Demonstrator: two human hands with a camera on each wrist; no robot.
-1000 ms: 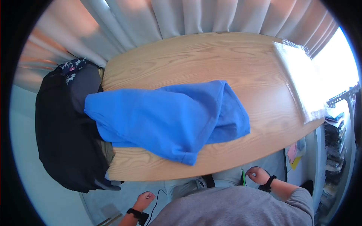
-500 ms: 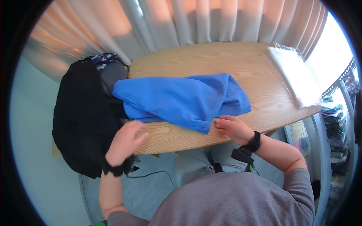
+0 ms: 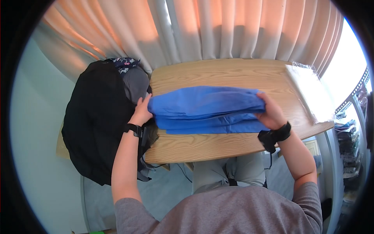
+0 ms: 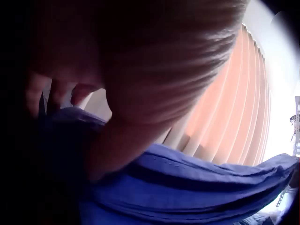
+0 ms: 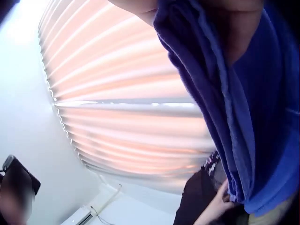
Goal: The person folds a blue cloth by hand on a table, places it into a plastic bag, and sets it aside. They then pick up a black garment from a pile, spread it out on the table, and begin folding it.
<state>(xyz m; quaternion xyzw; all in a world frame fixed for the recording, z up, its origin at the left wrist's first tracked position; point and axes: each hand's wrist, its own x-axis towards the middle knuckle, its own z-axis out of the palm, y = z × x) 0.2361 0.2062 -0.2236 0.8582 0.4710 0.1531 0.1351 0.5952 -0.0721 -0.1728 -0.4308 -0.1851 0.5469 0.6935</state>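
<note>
A blue folded garment [image 3: 206,101] stretches across the table between both hands, its layers stacked toward the near side. At its left end my left hand [image 3: 142,113] grips the fabric. In the left wrist view the thumb [image 4: 122,145] lies on the near face of the blue fabric [image 4: 201,187], with the other fingers beyond it. My right hand [image 3: 274,113] holds the right end, and the right wrist view has several fabric layers [image 5: 225,112] between its thumb and fingers. Part of the fingers is hidden by the cloth.
A dark heap of clothes [image 3: 97,121] covers the table's left end. Clear plastic packaging [image 3: 311,93] lies at the right end of the wooden table [image 3: 222,72]. Curtains [image 3: 233,31] hang behind, and a shelf with packed items [image 3: 348,144] stands at right.
Both hands have risen from below the table edge to the garment and taken hold of its two ends. The garment has gone from a loose, slanted spread to a narrower, straighter folded strip.
</note>
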